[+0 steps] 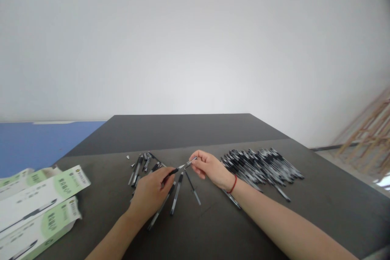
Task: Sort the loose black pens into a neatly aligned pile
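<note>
My left hand (154, 191) is closed around the black grip of a pen (174, 171), its pale tip pointing up and to the right. Between the thumb and fingers of my right hand (210, 166) is a clear pen cap (189, 163), right at the pen's tip. Whether the cap touches the tip, I cannot tell. Below my hands lie a loose pen (177, 193) with a black grip and a thin refill (193, 188). Several pen parts (137, 169) are scattered behind my left hand, partly hidden by it.
A large pile of pens (262, 166) covers the table's right side. Green and white pen boxes (45, 195) are stacked at the left edge. The dark table (183, 130) reaches toward a white wall (195, 48). A wooden rack (368, 126) stands on the floor at right.
</note>
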